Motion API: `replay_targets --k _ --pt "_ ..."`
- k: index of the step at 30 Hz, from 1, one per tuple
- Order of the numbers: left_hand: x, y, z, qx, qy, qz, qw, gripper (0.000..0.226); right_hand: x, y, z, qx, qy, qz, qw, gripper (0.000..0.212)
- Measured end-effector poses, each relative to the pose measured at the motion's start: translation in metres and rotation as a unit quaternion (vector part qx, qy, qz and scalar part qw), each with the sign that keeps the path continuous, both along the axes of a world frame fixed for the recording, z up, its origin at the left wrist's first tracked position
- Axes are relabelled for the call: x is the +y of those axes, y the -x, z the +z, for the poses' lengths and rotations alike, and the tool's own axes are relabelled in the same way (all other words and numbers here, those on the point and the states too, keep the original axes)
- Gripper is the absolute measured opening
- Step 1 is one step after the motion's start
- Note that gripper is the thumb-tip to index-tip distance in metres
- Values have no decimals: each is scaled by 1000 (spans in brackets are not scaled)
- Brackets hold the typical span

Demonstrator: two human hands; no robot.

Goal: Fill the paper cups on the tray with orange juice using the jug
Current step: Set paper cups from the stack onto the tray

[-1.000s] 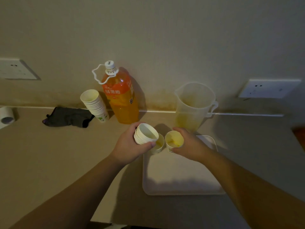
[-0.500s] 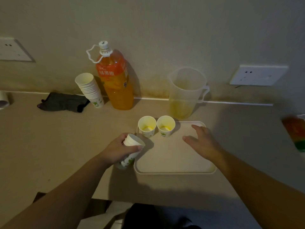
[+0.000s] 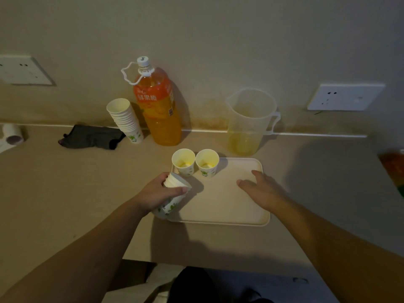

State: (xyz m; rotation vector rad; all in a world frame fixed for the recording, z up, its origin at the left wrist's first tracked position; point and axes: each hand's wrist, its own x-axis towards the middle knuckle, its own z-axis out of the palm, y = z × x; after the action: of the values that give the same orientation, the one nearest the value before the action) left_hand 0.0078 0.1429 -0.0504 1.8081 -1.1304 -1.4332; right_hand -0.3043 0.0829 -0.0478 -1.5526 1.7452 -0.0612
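The left hand point(image 3: 156, 194) grips a cup stack point(image 3: 172, 196) at the tray's point(image 3: 220, 212) left edge; the right hand point(image 3: 261, 191) lies spread and empty on the tray, with two cups point(image 3: 195, 162) at its far-left corner.

The orange juice bottle point(image 3: 160, 108) carries a label reading "鲜果橙".
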Motion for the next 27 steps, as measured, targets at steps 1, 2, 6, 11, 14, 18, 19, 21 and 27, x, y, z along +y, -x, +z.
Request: replay_targets --k 1,2,6,11,14,18,19,21,27 --pt "0 -6 2 -4 -3 2 1000 68 0 -7 -1 -4 -2 6 1000 82" --pt "-1 -13 3 -9 -6 1 1000 66 -1 -13 -1 -6 -3 14 1000 83" --pt "4 -36 7 -36 -8 3 999 57 -5 -30 4 -2 -4 38 999 84" --pt "15 -42 36 -86 55 -19 995 50 -16 -40 33 24 151 89 984 65" --pt "9 -19 62 -85 114 -55 988 56 -15 -55 64 -113 192 121 967 42" --pt "-14 24 86 -59 192 -55 978 61 -18 -77 94 -241 139 234 931 53" --pt "-18 32 88 -53 204 -51 976 63 -19 -81 97 -247 139 245 927 57" --pt "-29 44 88 -59 231 -45 970 64 -25 -83 97 -245 171 242 923 65" --pt "-41 57 78 -96 308 -21 946 58 -42 -76 94 -281 216 231 906 60"
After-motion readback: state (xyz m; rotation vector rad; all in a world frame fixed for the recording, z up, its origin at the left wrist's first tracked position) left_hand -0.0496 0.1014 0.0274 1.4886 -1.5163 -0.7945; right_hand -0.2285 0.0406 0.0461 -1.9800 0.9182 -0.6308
